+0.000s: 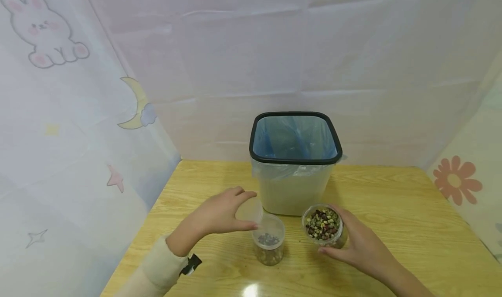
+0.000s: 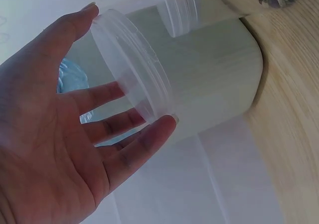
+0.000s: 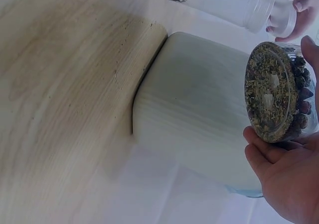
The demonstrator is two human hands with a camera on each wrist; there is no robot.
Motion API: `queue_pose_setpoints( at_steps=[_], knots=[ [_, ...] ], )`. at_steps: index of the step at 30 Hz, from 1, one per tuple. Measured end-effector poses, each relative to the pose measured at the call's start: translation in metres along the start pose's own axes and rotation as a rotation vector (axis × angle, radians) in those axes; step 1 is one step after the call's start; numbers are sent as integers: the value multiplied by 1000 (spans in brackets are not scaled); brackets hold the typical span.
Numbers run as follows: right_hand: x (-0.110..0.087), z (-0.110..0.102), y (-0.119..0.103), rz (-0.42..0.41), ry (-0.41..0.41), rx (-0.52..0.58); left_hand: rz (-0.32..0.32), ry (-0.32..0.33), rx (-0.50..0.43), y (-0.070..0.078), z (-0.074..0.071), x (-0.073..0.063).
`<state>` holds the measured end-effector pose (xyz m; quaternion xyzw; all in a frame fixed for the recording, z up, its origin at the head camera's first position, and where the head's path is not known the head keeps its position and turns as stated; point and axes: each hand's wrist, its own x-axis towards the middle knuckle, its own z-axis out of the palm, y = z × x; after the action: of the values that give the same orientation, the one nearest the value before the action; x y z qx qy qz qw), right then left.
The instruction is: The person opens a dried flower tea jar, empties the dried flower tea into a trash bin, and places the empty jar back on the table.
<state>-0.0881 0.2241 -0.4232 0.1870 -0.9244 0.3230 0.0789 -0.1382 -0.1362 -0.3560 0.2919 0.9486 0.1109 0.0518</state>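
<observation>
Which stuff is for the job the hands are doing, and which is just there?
For the job:
- clear lid, in the left hand
- full jar, in the right hand
- open jar, on the table

Probably just there:
- bin, untouched; hard to be sure
- bunny picture
- moon picture
- flower picture

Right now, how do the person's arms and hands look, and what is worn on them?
The left hand and the right hand are bare, with no glove or ring visible. On the left there is a cream-coloured fabric sleeve, with a small, irregular black piece at its cuff; I cannot tell what that is. On the right forearm no sleeve shows.
</observation>
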Motion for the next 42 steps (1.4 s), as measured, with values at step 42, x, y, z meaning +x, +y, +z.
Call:
queue_pose_setpoints(
  at_steps=[42],
  knots=[
    [19, -64, -4, -102, 148, -168, -106, -147, -30, -46, 50, -29]
  ],
)
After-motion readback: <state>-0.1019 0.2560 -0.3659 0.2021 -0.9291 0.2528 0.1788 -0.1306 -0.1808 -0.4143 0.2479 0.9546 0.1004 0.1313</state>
